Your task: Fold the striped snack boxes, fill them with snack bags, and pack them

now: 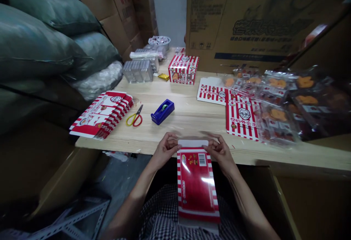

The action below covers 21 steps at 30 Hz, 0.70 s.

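Here, left hand (165,150), right hand (221,153) pinch red carton (196,185).

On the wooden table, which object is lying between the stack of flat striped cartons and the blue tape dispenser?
In the head view, scissors with yellow and red handles lie between the carton stack and the tape dispenser.

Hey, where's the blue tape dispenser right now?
In the head view, the blue tape dispenser sits just left of centre on the wooden table, immediately right of the scissors and beyond the left hand.
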{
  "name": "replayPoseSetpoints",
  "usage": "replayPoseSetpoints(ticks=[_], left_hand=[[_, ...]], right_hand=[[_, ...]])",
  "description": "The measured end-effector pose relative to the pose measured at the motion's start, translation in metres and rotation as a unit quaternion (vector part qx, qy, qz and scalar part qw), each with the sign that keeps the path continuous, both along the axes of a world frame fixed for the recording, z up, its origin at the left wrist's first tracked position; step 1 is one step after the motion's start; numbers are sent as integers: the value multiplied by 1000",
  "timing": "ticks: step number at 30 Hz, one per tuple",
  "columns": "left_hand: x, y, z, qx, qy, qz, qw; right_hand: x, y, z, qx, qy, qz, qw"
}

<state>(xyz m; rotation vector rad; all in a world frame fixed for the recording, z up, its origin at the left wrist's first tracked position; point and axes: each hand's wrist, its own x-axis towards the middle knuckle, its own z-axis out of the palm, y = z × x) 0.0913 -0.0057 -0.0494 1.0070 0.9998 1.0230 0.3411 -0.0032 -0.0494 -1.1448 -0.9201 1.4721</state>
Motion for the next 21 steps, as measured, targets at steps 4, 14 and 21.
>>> replayPoseSetpoints(ticks=[4,14,21], left_hand=[[0,1,2,-34,-49,-52,997],[8,-16,-16,-22,-4,-31,999],[14,-15,-4,-18,10,-55,998]], right_hand=[[8,5,3,-46,29,143,988],[7,-11,-20,-10,-45,92,995],[10,-16,-1,4,-48,121,991]])
